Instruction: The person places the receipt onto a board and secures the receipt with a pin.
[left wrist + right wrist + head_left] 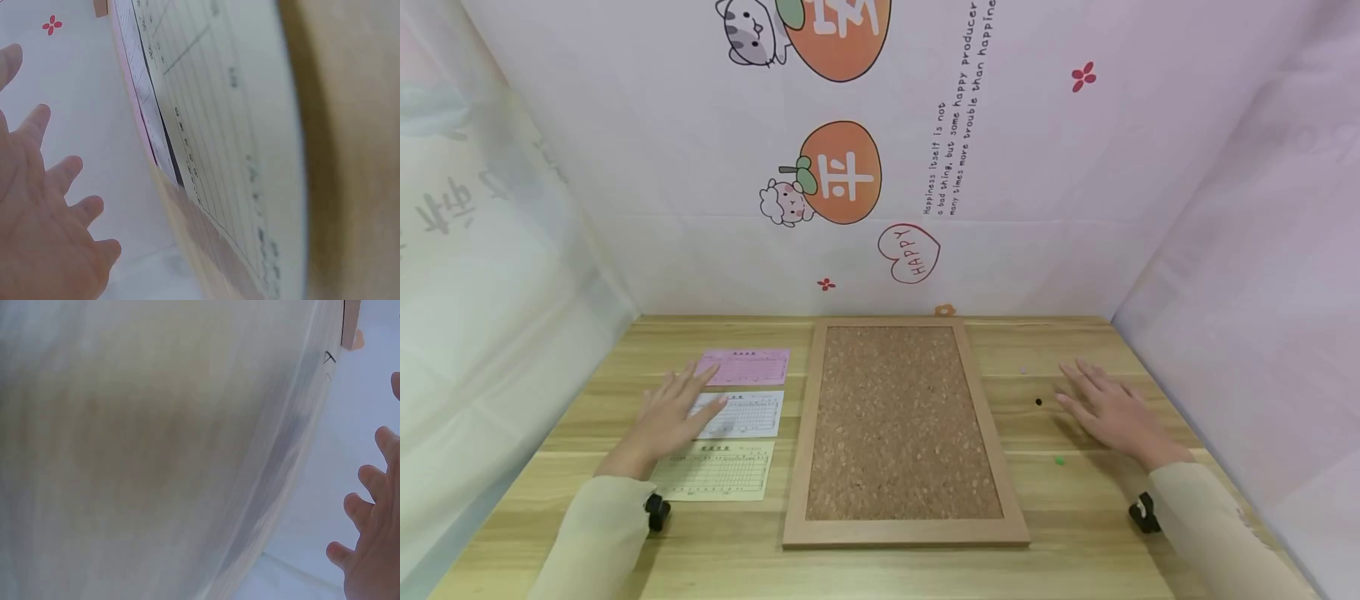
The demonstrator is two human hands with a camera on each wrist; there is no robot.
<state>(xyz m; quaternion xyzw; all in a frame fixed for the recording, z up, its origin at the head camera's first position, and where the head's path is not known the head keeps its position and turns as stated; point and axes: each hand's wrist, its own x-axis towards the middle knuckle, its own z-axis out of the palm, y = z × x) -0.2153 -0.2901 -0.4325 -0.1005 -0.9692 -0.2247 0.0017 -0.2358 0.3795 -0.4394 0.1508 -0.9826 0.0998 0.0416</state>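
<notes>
My left hand is spread over the left side of the table, its fingers straight above a pink printed slip and a white printed slip. Nearer me lies a yellow printed slip, partly under the wrist; its ruled lines fill much of the left wrist view. On the right, my right hand has its fingers extended and holds nothing. Close to it are a small black pushpin-like piece, a green one and a pale pink one. Between the hands lies a framed cork board.
The wooden table meets a white printed cloth behind, with more cloth hanging at both sides. The cork board's wooden frame forms a raised edge in the middle. Black straps with clips sit on both wrists.
</notes>
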